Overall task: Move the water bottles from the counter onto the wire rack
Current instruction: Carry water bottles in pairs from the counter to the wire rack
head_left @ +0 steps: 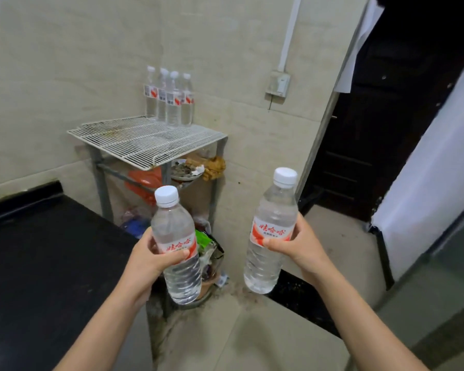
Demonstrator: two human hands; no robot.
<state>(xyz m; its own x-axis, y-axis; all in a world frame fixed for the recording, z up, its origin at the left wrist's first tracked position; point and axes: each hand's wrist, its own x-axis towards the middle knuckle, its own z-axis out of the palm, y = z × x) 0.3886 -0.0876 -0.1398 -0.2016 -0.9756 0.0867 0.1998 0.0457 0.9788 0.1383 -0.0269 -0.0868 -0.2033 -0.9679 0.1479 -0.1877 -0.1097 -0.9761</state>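
Note:
My left hand (148, 257) grips a clear water bottle (178, 274) with a white cap and a red-and-white label, held upright. In my right hand (298, 243) is a second water bottle (268, 253) of the same kind, tilted slightly, at about the same height. Both are in the air in front of me, short of the white wire rack (134, 141). The rack stands in the corner ahead. Several more water bottles (169, 99) stand upright in a tight group at the rack's back right corner, against the wall.
A black counter (43, 253) runs along my left, its end near the rack's legs. Under the rack are a plate, cloths and bags (206, 245) of clutter. A dark doorway (381, 116) opens at the right, next to a white panel (434, 170). A wall socket (277, 84) sits right of the rack.

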